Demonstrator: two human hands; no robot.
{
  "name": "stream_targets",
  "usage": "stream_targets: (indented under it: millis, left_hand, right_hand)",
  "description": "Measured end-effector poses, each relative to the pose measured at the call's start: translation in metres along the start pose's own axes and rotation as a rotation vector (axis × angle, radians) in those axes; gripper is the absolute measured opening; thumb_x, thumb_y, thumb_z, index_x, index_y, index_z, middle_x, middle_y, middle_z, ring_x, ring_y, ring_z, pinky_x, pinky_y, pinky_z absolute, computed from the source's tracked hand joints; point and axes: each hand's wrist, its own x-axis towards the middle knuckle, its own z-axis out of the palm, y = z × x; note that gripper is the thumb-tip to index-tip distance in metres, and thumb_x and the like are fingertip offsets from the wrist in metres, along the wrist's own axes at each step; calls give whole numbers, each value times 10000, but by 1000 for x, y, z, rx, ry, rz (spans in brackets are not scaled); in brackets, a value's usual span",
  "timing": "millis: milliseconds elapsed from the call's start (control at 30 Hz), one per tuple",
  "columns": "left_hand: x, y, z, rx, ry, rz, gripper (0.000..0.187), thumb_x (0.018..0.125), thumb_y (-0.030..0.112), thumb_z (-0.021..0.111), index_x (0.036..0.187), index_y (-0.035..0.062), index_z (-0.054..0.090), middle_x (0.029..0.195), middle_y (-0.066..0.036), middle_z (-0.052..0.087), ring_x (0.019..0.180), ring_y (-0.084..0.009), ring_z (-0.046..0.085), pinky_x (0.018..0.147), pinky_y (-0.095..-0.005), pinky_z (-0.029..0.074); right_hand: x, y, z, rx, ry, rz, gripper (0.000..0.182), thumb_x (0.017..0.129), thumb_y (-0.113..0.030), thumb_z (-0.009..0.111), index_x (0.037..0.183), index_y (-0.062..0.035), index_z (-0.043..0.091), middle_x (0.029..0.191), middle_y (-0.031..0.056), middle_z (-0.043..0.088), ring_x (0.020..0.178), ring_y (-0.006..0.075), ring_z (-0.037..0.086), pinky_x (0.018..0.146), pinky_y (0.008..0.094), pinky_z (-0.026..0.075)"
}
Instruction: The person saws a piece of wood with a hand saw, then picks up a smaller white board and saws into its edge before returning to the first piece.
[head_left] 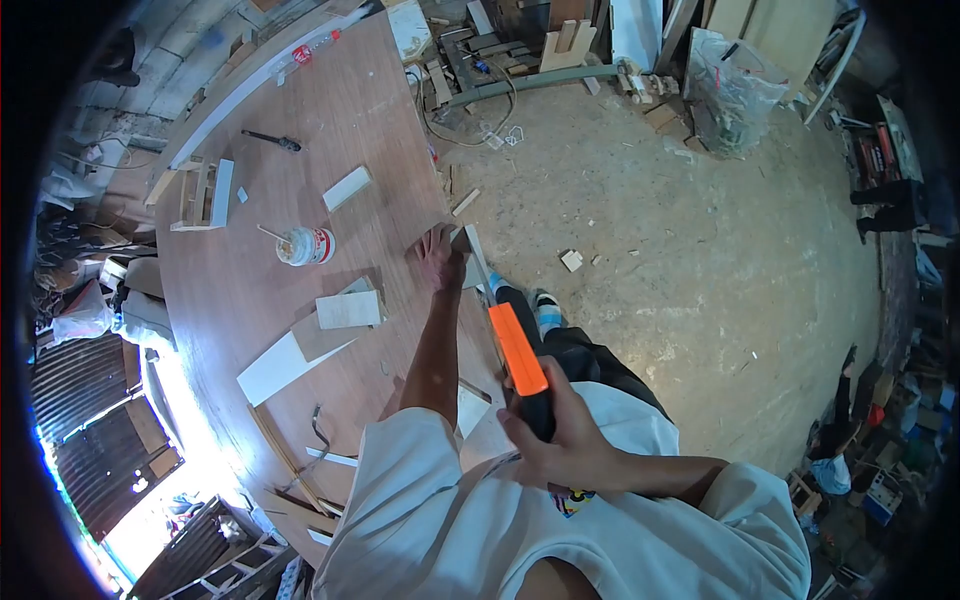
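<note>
My right hand (pixel 570 440) is wrapped round the black grip of a handsaw with an orange body (pixel 518 350). The narrow saw blade (pixel 481 270) reaches up to the table edge, beside a pale wood piece (pixel 472 268). Pressed down next to that piece, my left hand (pixel 440 258) lies on the brown table (pixel 400 180) with its fingers spread. Its thumb side is close to the blade; whether it touches the wood piece is hard to tell.
White blocks (pixel 347 188) (pixel 348 310), a long white board (pixel 285 365), an open jar with a stick (pixel 306 246), a small wooden frame (pixel 205 195) and a dark tool (pixel 272 140) lie on the table. Wood scraps (pixel 571 260) and a plastic bag (pixel 735 95) are on the floor.
</note>
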Motion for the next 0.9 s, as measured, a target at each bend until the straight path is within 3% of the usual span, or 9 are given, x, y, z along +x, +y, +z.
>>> stream_targets:
  millis: [100,167,233,367,533,600,633,700,900]
  left_hand:
    - [2,6,-3,-35,-43,2,372,651,89,633,1022,89,612,1072,-51,557,1072,-263,496,954,-426,352]
    - [2,6,-3,-66,31,50,390,647,89,623,1037,94,611,1087,-49,558,1069,-255,499,929,-418,361]
    - [-3,3,1,-40,62,60,397,645,92,625,1041,95,610,1083,-49,562,1066,-252,502,920,-414,363]
    - [-1,-1,11,-45,123,-3,403,643,107,640,1045,91,606,1074,-56,567,1048,-252,509,912,-407,364]
    - [-4,2,5,-12,100,45,422,627,117,665,1043,91,604,1075,-59,561,1036,-261,509,913,-407,361]
    - [4,3,3,-19,127,48,434,614,120,680,1041,95,604,1080,-59,558,1035,-263,508,913,-406,361]
    - [2,5,0,-55,72,37,374,700,142,600,1071,96,599,1110,-70,547,1067,-271,496,929,-419,354]
    - [1,6,-3,-90,16,32,330,786,164,520,1101,97,594,1140,-80,537,1098,-278,484,945,-433,347]
    - [2,8,-6,-28,42,30,422,636,139,669,1049,97,595,1092,-67,548,1058,-282,497,918,-428,364]
  right_hand:
    - [7,10,-1,20,15,4,324,860,-73,586,1108,9,394,715,113,537,606,154,521,559,297,409]
    - [28,31,5,-64,92,-111,357,831,-56,593,1128,23,411,739,177,552,616,277,575,571,340,435]
    - [65,62,5,-217,134,-176,210,829,-17,546,1017,7,454,662,64,483,572,111,494,545,275,422]
    - [89,84,12,-225,21,-113,294,798,-29,559,1065,30,453,664,100,510,589,126,534,556,285,429]
    - [27,28,9,-60,42,-19,353,794,-13,562,1133,27,474,723,106,565,639,131,561,606,310,452]
    - [42,55,8,-138,123,-143,340,792,-6,558,1122,23,482,718,103,561,657,130,561,616,312,453]
    - [49,71,8,-204,212,-253,328,791,0,555,1112,18,489,713,99,558,675,129,560,626,314,454]
    - [88,91,3,-95,172,-116,313,792,-1,555,1098,12,497,720,102,559,698,147,568,650,315,459]
    - [89,81,21,-267,165,-208,244,794,1,540,1033,15,498,718,133,543,692,179,583,665,311,463]
